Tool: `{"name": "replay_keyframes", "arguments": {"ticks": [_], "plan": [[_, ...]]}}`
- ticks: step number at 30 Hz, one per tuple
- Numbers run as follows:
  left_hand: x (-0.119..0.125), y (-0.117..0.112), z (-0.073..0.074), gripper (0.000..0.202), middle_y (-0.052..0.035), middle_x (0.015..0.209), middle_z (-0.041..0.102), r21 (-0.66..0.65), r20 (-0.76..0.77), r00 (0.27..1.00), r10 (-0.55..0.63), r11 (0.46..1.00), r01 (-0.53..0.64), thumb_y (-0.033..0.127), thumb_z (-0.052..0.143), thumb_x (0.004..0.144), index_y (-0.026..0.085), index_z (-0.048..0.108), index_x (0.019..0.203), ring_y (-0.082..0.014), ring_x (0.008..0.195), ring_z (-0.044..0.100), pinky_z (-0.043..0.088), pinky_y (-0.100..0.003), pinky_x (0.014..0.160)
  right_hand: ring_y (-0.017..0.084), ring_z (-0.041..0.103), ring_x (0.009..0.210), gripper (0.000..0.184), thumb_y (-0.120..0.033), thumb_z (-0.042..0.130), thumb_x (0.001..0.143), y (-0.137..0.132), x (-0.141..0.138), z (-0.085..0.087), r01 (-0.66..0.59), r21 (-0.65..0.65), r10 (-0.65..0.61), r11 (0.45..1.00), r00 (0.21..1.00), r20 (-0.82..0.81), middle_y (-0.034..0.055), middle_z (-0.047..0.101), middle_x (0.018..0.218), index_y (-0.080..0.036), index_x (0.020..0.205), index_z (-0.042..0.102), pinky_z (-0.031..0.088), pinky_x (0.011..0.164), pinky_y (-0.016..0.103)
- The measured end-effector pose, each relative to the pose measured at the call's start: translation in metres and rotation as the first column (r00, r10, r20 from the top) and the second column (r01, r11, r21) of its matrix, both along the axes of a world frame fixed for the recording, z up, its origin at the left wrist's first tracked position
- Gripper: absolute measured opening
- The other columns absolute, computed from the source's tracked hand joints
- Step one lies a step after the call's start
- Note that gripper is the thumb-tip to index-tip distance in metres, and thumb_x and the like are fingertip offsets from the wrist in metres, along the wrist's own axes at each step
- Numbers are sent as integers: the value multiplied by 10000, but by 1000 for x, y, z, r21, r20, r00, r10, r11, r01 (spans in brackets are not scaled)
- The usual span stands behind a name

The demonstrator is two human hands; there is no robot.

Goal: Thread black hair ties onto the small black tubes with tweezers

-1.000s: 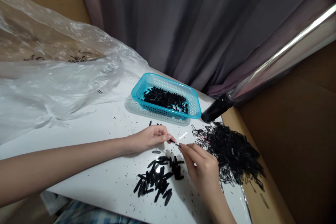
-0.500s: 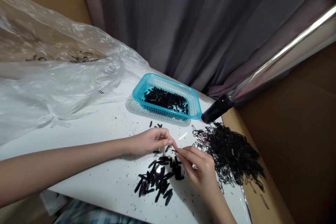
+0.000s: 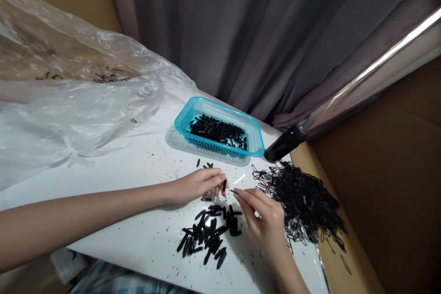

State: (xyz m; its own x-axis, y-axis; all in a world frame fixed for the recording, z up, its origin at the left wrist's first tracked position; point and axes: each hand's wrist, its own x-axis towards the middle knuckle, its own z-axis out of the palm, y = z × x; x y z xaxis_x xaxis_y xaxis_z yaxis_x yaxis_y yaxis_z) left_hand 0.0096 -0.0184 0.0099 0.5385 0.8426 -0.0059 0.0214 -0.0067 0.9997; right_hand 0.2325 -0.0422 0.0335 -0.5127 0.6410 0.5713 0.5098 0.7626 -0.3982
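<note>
My left hand (image 3: 198,184) rests on the white table (image 3: 138,220) with its fingers curled, pinching a small black piece (image 3: 224,185) that hangs downward. My right hand (image 3: 263,218) is just to its right, fingertips pinched around a thin wire end close to that piece. Below both hands lies a scatter of flat black pieces (image 3: 208,234). To the right of my right hand sits a tangled heap of black wire clips (image 3: 303,200).
A turquoise plastic basket (image 3: 254,135) with several black pieces stands at the table's back. A large clear plastic bag (image 3: 69,96) covers the left side. A black cylinder (image 3: 284,143) lies by the grey curtain (image 3: 241,27). Brown cardboard rises on the right.
The hands, which met fingertip to fingertip over the pile, have drawn slightly apart. The black piece now hangs from my left fingers.
</note>
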Motion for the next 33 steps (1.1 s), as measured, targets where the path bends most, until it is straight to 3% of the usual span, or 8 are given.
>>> {"name": "replay_keyframes", "arguments": {"ticks": [4, 11, 22, 33], "plan": [[-4, -2, 2, 401, -50, 864, 704, 79, -49, 997, -64, 995, 68, 534, 498, 984, 162, 627, 910, -178, 804, 608, 454, -303, 760, 153, 691, 729, 204, -89, 585, 958, 1, 1, 1, 32, 11, -31, 999, 999, -17, 56, 728, 846, -175, 1085, 719, 543, 681, 242], [-5, -2, 2, 318, -53, 860, 740, 265, -188, 981, -52, 959, 102, 434, 480, 1015, 166, 609, 903, -160, 710, 602, 403, -258, 627, 152, 688, 710, 197, -98, 582, 961, 1, -1, 1, 44, 0, -44, 999, 999, -14, 46, 728, 838, -184, 1074, 719, 541, 654, 244], [-6, -3, 4, 348, 15, 707, 559, 265, -177, 984, -1, 963, 49, 388, 395, 1032, 170, 587, 840, -138, 663, 520, 403, -246, 655, 133, 679, 700, 162, -115, 593, 963, 0, -2, 2, 59, -9, -59, 998, 998, -38, 36, 721, 833, -183, 1044, 716, 541, 653, 230], [-7, -2, 5, 314, 27, 654, 535, 237, -181, 983, -41, 968, 84, 362, 435, 1007, 165, 579, 809, -124, 603, 481, 377, -225, 591, 154, 695, 682, 196, -159, 563, 987, -1, -3, 1, 101, 79, -106, 992, 992, 62, 52, 735, 809, -183, 1079, 735, 539, 645, 243]]}}
